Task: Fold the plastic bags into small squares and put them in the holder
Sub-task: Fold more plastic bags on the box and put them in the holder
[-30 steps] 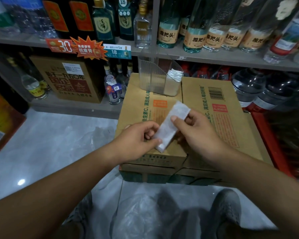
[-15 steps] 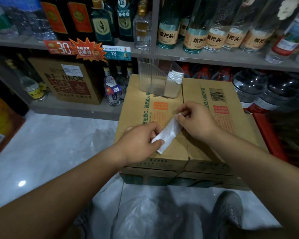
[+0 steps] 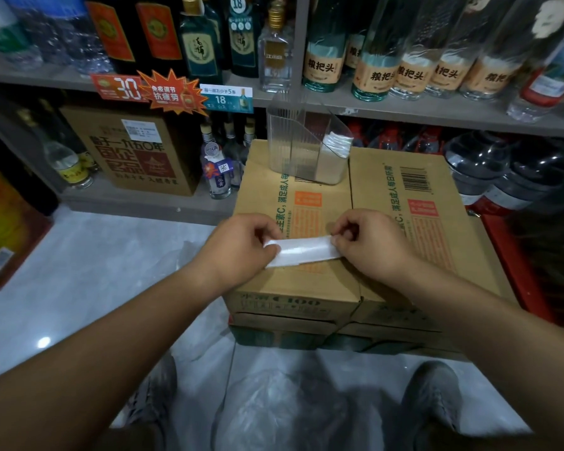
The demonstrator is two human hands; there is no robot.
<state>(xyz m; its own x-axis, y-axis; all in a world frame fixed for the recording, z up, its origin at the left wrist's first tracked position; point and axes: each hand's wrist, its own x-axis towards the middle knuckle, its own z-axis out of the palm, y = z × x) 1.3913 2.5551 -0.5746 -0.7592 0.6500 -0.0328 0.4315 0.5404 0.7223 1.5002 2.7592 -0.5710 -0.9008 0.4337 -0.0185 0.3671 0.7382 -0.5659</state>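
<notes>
Folding step, about midway by the look of it: plastic bag [image 3: 302, 252] already down to a narrow white strip, not yet a square, lying flat on the cardboard carton [image 3: 306, 288], well in front of the clear holder [image 3: 287, 148]. Pinched at one end by the left hand [image 3: 241, 249], thumb and curled fingers closed on the film; pinched at the other end by the right hand [image 3: 372, 242], fingertips curled over the edge. Hands apart, joined only by the strip. Next, probably: one end over the other, crease pressed flat, then a reach forward to slot the square beside the folded bags [image 3: 337, 143] at the holder's right side. Slippery film, likely to spring open unless kept pressed.
</notes>
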